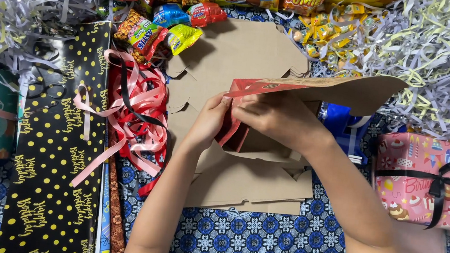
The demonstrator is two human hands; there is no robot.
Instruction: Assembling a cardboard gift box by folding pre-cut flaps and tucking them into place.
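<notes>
Blue patterned cloth covers the work surface, with shredded paper strips along the upper edge of the frame. At centre, the left hand and right hand both pinch the red-printed flap of a half-folded brown cardboard box, held above flat cardboard blanks. Pink and red ribbons lie left of centre, beside black gold-dotted wrapping paper. A pink wrapped gift with black ribbon sits at right.
</notes>
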